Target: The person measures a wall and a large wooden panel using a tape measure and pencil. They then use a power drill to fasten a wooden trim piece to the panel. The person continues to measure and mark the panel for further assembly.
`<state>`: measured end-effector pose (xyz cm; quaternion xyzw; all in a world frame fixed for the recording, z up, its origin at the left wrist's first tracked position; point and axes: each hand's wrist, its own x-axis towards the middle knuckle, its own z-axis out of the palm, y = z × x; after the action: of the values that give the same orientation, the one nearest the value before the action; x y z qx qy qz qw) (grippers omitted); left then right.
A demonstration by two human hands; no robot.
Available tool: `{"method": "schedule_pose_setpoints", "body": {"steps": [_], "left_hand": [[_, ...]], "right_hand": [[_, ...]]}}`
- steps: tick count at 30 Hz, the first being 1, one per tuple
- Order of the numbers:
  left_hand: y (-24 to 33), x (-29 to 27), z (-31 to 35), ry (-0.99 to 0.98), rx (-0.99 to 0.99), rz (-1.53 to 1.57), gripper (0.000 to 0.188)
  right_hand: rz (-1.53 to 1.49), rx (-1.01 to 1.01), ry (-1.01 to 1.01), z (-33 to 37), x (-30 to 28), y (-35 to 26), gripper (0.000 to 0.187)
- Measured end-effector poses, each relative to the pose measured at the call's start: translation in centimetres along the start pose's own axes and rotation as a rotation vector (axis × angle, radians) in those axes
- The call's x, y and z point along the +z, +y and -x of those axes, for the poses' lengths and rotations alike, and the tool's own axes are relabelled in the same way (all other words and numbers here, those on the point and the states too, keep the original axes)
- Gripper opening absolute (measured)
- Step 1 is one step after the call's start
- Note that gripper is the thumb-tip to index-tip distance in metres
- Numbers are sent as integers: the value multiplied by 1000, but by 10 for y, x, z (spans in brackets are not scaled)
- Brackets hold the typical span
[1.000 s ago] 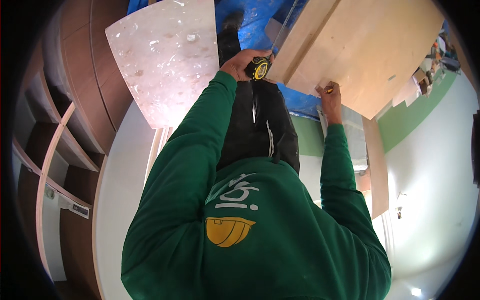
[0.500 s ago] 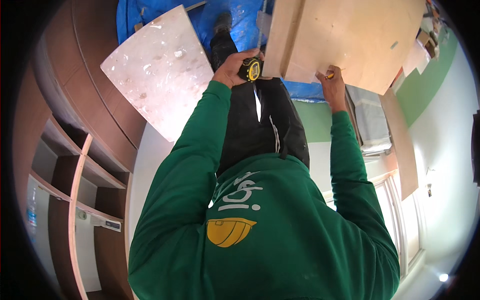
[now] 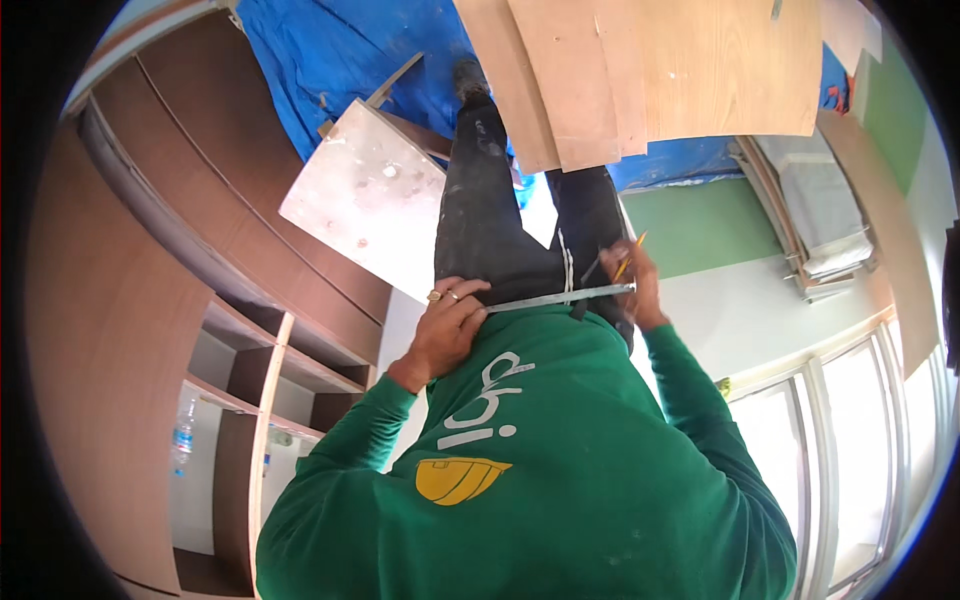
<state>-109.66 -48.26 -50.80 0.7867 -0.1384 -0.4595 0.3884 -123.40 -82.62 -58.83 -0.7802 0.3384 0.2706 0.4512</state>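
A long, thin grey strip [image 3: 555, 298], which looks like a tape measure's blade, stretches across my waist between both hands. My left hand [image 3: 447, 330], with rings on its fingers, is closed at the strip's left end against my dark trousers. The body of the tape measure cannot be made out. At the strip's right end, my right hand [image 3: 640, 285] is closed around a yellow pencil [image 3: 628, 262] that points up and outward. Part of its fingers is blurred. Beyond my legs lie overlapping light wooden boards [image 3: 730, 70], apart from both hands.
A white-spattered board [image 3: 365, 195] stands left of my legs. Blue sheeting [image 3: 330, 50] covers the floor ahead. Brown shelving [image 3: 270, 380] with a plastic bottle [image 3: 184, 432] lines the left side. Folded grey material [image 3: 815, 195] and windows [image 3: 810, 450] are at the right.
Both hands have come back from the boards to my waist. The black-and-yellow tape measure seen in my left hand no longer shows. The grey strip now spans my hands; the pencil stays in my right.
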Motion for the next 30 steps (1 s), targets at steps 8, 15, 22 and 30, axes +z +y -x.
{"method": "schedule_pose_setpoints", "body": {"steps": [8, 15, 22, 30], "left_hand": [[27, -23, -37, -338, -47, -98, 29], [60, -62, -29, -496, -428, 107, 38], [17, -78, -75, -224, -397, 80, 32], [-38, -87, -147, 20, -393, 154, 33]], "right_hand": [[352, 38, -81, 10, 52, -2, 43], [-213, 239, 49, 82, 12, -50, 49], [-168, -20, 444, -28, 37, -27, 31], [-113, -472, 620, -131, 49, -44, 69]]}}
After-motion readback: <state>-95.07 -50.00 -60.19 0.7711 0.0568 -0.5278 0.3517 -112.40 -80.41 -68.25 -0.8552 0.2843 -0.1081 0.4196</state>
